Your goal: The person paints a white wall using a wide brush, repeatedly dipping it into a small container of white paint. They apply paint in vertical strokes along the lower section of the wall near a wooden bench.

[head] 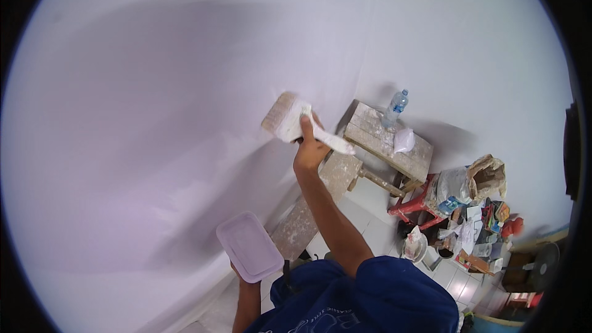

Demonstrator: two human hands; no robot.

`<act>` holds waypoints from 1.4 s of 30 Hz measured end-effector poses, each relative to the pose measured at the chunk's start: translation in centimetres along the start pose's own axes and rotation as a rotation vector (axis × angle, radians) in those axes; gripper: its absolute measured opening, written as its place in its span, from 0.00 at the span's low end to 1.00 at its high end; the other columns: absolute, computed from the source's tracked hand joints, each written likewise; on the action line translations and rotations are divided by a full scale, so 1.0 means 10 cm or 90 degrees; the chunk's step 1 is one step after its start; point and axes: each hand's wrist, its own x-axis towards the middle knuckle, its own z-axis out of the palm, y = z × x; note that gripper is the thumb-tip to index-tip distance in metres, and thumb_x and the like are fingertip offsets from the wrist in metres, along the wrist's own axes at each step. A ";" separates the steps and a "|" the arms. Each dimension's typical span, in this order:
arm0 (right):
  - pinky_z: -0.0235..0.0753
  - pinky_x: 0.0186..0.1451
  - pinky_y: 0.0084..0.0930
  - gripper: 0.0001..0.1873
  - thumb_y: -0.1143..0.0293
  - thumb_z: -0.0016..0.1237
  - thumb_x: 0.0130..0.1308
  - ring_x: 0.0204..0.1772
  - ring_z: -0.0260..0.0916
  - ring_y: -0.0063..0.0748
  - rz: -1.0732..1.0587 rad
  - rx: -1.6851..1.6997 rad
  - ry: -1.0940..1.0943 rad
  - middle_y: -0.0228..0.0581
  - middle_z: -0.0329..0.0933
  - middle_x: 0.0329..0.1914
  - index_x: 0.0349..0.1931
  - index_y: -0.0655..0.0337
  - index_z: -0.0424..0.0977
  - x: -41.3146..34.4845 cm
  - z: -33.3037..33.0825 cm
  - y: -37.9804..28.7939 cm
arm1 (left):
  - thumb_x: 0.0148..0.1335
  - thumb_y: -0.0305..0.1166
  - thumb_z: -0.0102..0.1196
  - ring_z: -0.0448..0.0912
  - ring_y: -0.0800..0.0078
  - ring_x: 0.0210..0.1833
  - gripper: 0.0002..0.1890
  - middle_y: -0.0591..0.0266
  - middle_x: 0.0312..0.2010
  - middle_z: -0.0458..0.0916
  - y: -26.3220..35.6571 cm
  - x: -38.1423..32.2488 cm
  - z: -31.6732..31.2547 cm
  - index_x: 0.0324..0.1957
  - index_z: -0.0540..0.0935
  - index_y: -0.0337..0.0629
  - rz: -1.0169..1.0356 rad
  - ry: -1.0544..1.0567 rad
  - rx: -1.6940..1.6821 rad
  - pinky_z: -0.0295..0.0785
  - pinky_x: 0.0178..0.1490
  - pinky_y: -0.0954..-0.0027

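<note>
My right hand (311,145) grips a wide paintbrush (291,118) by its white, paint-coated handle, thumb on top. The tan bristles point up and left, in front of a pale lilac wall (138,138); whether they touch it I cannot tell. Lower down, my left hand (240,274) holds a shallow lilac plastic tray (252,247) from underneath, and the tray hides most of the fingers. The tray's inside has the same lilac tint as the wall.
A paint-spattered wooden bench (333,180) runs beneath my right arm. Behind it a wooden table (370,125) bears a plastic bottle (395,108) and a tied plastic bag (404,140). To the right, an open paper sack (485,175) rests on a red stool (416,208), near floor clutter and a fan (545,262).
</note>
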 end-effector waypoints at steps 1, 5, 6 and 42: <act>0.73 0.34 0.21 0.23 0.68 0.56 0.68 0.40 0.73 0.25 0.018 -0.004 -0.024 0.40 0.78 0.45 0.59 0.73 0.72 0.04 0.10 -0.12 | 0.62 0.63 0.46 0.65 0.48 0.70 0.44 0.47 0.68 0.66 -0.01 -0.01 -0.03 0.73 0.58 0.47 -0.006 0.034 0.015 0.62 0.70 0.40; 0.73 0.36 0.24 0.27 0.65 0.58 0.66 0.41 0.72 0.24 -0.029 -0.021 -0.117 0.40 0.77 0.47 0.61 0.72 0.70 0.05 0.03 -0.12 | 0.60 0.64 0.48 0.67 0.45 0.67 0.45 0.44 0.67 0.66 -0.07 -0.06 -0.18 0.72 0.58 0.47 -0.037 0.114 -0.069 0.65 0.67 0.38; 0.75 0.37 0.25 0.26 0.67 0.57 0.66 0.43 0.73 0.25 -0.063 -0.047 -0.102 0.41 0.77 0.48 0.61 0.72 0.70 0.01 -0.10 0.01 | 0.60 0.64 0.48 0.68 0.45 0.67 0.45 0.44 0.66 0.67 -0.09 -0.07 -0.21 0.72 0.58 0.47 -0.040 0.118 -0.092 0.66 0.66 0.38; 0.79 0.53 0.30 0.26 0.68 0.55 0.68 0.55 0.75 0.37 0.040 -0.001 -0.033 0.47 0.74 0.57 0.63 0.72 0.68 0.12 -0.13 0.14 | 0.58 0.65 0.52 0.70 0.41 0.62 0.48 0.38 0.66 0.64 0.05 -0.20 0.05 0.73 0.57 0.47 0.004 0.164 0.020 0.74 0.60 0.44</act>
